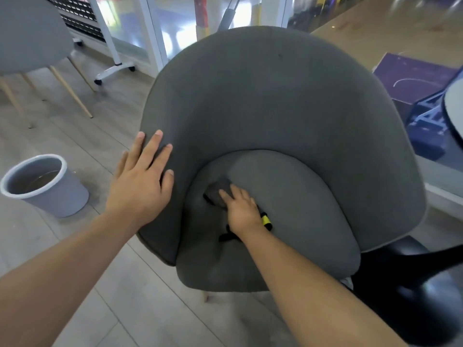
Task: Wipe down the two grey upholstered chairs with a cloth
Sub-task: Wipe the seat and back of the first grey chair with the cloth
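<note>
Cloth point(217, 193) (a dark grey wad) sits on the seat cushion point(288, 196) of the nearer grey chair point(275, 96), at about ten o'clock on the cushion, close to the seam where seat meets curved back. The right hand point(241, 209) lies on top of it with fingers stretched forward and flat, pressing it into the fabric rather than clutching it; that suits wiping, since a spread palm drives the whole pad across the upholstery. A yellow-and-black band point(265, 219) shows at that wrist. The left hand point(140, 184) rests flat with fingers spread on the chair's left wing, at nine o'clock from the seat. It grips nothing, and I judge it is there to brace the chair against the push of the wiping hand, so the chair does not slide on the floor point(105, 126). A grey bucket point(62, 199) stands on the floor at nine o'clock of the chair, apart from it, with what looks like water inside, probably kept within reach for rinsing. The second grey chair point(27, 33) stands at eleven o'clock, well apart and only partly in view. A black chair base point(413, 284) sits at four o'clock, just beside the near chair. The seat looks to be the step in hand — whether the back has been wiped cannot be told.
</note>
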Available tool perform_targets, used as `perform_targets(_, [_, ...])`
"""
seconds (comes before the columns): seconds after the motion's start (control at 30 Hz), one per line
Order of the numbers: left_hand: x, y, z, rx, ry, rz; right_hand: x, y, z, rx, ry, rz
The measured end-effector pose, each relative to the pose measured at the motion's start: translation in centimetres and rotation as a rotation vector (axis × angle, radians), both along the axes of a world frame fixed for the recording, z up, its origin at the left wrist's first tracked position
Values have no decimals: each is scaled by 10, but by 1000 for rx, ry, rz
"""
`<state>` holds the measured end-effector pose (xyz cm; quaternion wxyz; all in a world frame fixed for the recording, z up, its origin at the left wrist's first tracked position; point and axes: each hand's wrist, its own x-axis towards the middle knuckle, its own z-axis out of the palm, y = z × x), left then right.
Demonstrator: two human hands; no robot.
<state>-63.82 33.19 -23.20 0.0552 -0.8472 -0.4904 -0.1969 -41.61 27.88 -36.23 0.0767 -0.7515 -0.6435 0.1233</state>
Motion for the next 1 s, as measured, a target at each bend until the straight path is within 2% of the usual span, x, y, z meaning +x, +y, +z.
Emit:
perform_targets(0.23, [2, -1, -2, 30, -50, -9, 176, -80, -3, 21, 4, -498])
perform_targets(0.3, [4, 0, -3, 43, -51, -14, 195, -94, -2, 8, 49, -601])
perform_targets(0.4, [3, 2, -7, 65, -64, -24, 168, -82, -6, 15, 36, -663])
perform_targets(0.57, [2, 1, -9, 80, -65, -18, 33, -45, -10, 26, 21, -497])
perform_targets(0.67, [1, 0, -7, 56, -76, -10, -68, -41, -5, 62, 68, -239])
perform_targets(0.73, [0, -1, -6, 43, -77, -4, -107, -47, -4, 49, 86, -89])
perform_targets(0.8, [0, -1, -5, 46, -71, -8, -106, -48, -5, 44, 91, -36])
perform_targets(0.9, [1, -4, -5, 53, -61, -8, -57, -50, -7, 57, 43, 3])
perform_targets(1.0, [2, -7, -4, 50, -62, -9, 24, -71, -8, 44, 57, -112])
